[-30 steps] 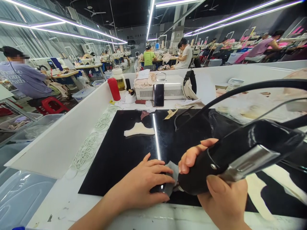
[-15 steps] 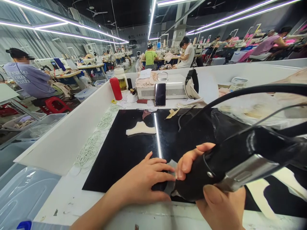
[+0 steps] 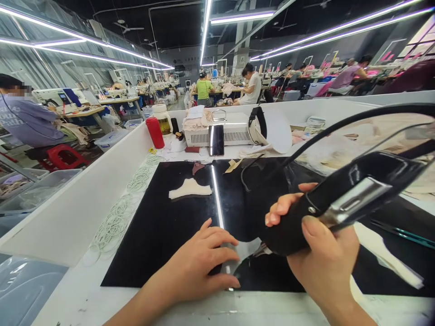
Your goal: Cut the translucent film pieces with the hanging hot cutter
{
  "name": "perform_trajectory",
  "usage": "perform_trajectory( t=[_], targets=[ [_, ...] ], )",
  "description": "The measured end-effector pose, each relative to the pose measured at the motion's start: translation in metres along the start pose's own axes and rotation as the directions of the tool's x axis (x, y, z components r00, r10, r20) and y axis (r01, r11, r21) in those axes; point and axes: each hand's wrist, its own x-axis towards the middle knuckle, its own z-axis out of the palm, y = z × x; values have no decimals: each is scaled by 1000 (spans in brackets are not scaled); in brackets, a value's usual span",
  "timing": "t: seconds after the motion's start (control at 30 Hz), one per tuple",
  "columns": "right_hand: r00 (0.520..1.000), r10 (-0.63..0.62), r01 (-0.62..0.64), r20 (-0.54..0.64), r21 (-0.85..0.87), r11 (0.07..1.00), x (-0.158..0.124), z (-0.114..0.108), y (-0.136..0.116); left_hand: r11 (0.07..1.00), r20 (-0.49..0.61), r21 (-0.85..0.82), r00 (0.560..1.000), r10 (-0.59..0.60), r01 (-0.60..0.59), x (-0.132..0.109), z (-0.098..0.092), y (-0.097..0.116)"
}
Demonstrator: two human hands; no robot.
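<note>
My right hand [image 3: 322,258] grips a black corded hand tool [image 3: 343,199] with a metal lever, its tip pointing down at a small pale fabric piece [image 3: 246,250] on the glossy black work surface [image 3: 170,226]. My left hand [image 3: 200,265] lies flat with fingers spread, pressing that piece down just left of the tool tip. The tool's black cable [image 3: 340,127] arcs up to the right. A cream fabric cutout [image 3: 190,189] lies farther back on the black surface.
White partition walls [image 3: 84,194] fence the bench. White rings [image 3: 118,215] lie along the left edge. At the back stand a red bottle [image 3: 155,132], a white machine box [image 3: 234,129] and a phone [image 3: 216,140]. Other people sit at sewing stations beyond.
The tool has lifted and tilted up slightly to the right, and the view has shifted. My left hand stays pressed on the fabric piece.
</note>
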Motion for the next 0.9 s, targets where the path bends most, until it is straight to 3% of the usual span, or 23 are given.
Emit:
perform_trajectory(
  t=[0.2, 0.57, 0.77, 0.9],
  targets=[
    [1000, 17, -17, 12, -24, 1000, -5, -1, 10, 999, 62, 54, 998, -4, 1, 8, 11, 0],
    [997, 23, -21, 74, -22, 1000, -9, 0, 13, 997, 80, 69, 996, -30, 25, 7, 7, 4],
    [998, 27, -24, 59, -48, 999, -8, -2, 11, 997, 85, 66, 995, -47, 41, 7, 7, 5],
    [1000, -1, 0, -11, -61, 998, -4, -8, 9, 997, 85, 69, 995, -46, 40, 7, 7, 6]
  ],
)
